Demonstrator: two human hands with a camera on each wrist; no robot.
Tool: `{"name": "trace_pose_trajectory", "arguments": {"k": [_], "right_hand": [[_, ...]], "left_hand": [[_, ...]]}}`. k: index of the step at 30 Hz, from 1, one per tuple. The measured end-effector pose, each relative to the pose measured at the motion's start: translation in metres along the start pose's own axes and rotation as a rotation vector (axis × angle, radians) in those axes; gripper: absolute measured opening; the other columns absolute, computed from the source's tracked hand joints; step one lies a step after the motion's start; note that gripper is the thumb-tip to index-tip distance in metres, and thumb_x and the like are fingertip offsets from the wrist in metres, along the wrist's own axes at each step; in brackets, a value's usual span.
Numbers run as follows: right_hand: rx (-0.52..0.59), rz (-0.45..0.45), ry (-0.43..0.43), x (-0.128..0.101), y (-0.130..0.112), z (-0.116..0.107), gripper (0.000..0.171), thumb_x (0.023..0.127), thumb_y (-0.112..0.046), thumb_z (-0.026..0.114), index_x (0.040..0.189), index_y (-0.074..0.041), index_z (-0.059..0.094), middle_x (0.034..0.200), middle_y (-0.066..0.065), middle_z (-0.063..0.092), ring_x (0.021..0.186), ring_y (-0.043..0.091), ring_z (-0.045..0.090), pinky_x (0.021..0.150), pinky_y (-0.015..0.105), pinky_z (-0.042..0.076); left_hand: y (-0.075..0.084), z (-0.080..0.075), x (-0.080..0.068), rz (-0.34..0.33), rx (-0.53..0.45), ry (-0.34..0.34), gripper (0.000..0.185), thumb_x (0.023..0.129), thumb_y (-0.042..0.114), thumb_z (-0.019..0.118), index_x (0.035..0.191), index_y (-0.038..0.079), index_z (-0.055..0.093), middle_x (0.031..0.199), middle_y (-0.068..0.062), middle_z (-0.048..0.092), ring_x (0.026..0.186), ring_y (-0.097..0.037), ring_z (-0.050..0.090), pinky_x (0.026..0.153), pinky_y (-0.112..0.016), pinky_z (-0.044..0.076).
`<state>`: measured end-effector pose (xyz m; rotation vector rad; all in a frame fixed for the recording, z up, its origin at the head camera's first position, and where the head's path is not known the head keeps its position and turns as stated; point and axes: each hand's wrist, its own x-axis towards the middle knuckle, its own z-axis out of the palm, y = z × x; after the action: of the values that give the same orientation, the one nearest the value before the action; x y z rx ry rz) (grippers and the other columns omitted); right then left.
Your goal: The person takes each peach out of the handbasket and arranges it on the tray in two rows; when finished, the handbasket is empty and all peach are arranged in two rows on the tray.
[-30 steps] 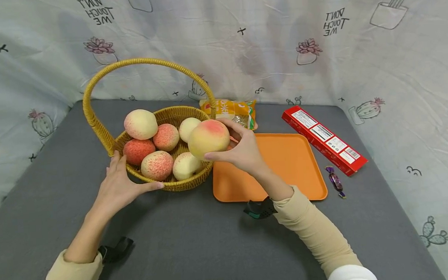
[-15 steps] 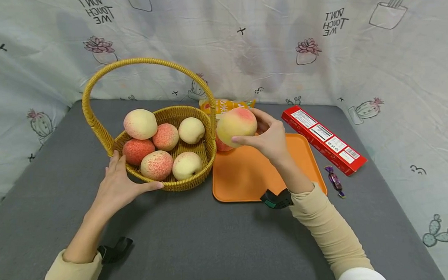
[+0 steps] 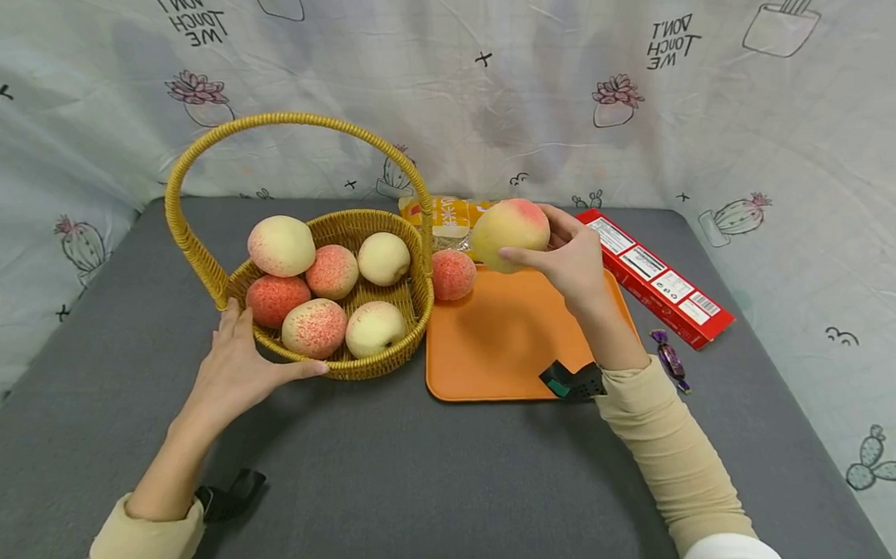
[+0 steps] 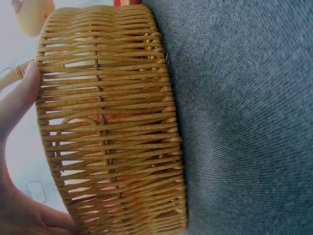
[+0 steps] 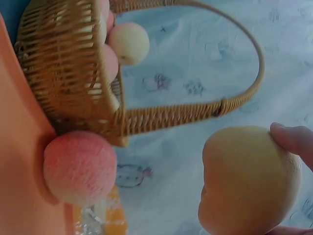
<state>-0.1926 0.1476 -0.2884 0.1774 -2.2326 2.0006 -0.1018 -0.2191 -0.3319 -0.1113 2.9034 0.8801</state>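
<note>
My right hand (image 3: 567, 258) grips a yellow-pink peach (image 3: 509, 235) (image 5: 249, 178) in the air above the far end of the orange tray (image 3: 518, 343). A red peach (image 3: 453, 274) (image 5: 79, 166) lies on the tray's far left corner, beside the wicker basket (image 3: 391, 357) (image 4: 112, 122). The basket holds several more peaches (image 3: 315, 329). My left hand (image 3: 245, 367) rests flat against the basket's near left wall, thumb along its base, fingers straight.
A red carton (image 3: 654, 275) lies right of the tray with a purple wrapped candy (image 3: 669, 360) near it. An orange snack bag (image 3: 445, 217) sits behind the basket. The basket's tall handle (image 3: 291, 124) arches over it. Printed cloth walls surround the grey table (image 3: 397, 482).
My right hand has carried the yellow-pink peach from over the basket rightward and farther back, over the tray. The red peach on the tray has come into view. My left hand has stayed put.
</note>
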Motion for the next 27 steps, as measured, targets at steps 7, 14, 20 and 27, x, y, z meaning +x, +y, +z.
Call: {"name": "trace_pose_trajectory", "arguments": {"k": [7, 14, 20, 27], "right_hand": [[-0.063, 0.104, -0.009, 0.007, 0.011, -0.006, 0.060, 0.076, 0.000, 0.079, 0.132, 0.002, 0.058, 0.124, 0.014, 0.061, 0.101, 0.017, 0.061, 0.089, 0.030, 0.051], [-0.134, 0.166, -0.016, 0.014, 0.026, -0.005, 0.061, 0.076, -0.003, 0.080, 0.132, 0.001, 0.057, 0.126, 0.017, 0.060, 0.104, 0.021, 0.059, 0.092, 0.035, 0.049], [-0.178, 0.263, -0.002, 0.019, 0.041, -0.003, 0.063, 0.075, -0.008, 0.081, 0.133, -0.001, 0.056, 0.125, 0.015, 0.059, 0.106, 0.023, 0.055, 0.091, 0.034, 0.046], [-0.216, 0.338, 0.017, 0.022, 0.055, -0.001, 0.068, 0.075, -0.011, 0.083, 0.135, 0.000, 0.053, 0.128, 0.016, 0.056, 0.112, 0.027, 0.051, 0.095, 0.038, 0.044]], "left_hand": [[0.000, 0.000, 0.000, 0.004, 0.002, -0.002, 0.134, 0.069, 0.062, 0.079, 0.149, -0.014, 0.003, 0.154, -0.036, -0.010, 0.137, -0.060, 0.001, 0.100, -0.074, 0.020], [-0.001, 0.000, 0.000, 0.004, -0.003, -0.004, 0.134, 0.069, 0.062, 0.079, 0.150, -0.013, 0.003, 0.154, -0.036, -0.010, 0.137, -0.060, 0.000, 0.100, -0.074, 0.020], [-0.002, 0.000, 0.000, 0.008, -0.013, -0.004, 0.134, 0.069, 0.062, 0.079, 0.150, -0.012, 0.003, 0.154, -0.035, -0.011, 0.138, -0.059, -0.001, 0.099, -0.074, 0.021], [-0.001, 0.000, -0.001, 0.005, -0.013, -0.003, 0.134, 0.069, 0.062, 0.079, 0.150, -0.013, 0.003, 0.154, -0.035, -0.011, 0.138, -0.058, -0.001, 0.100, -0.074, 0.020]]}}
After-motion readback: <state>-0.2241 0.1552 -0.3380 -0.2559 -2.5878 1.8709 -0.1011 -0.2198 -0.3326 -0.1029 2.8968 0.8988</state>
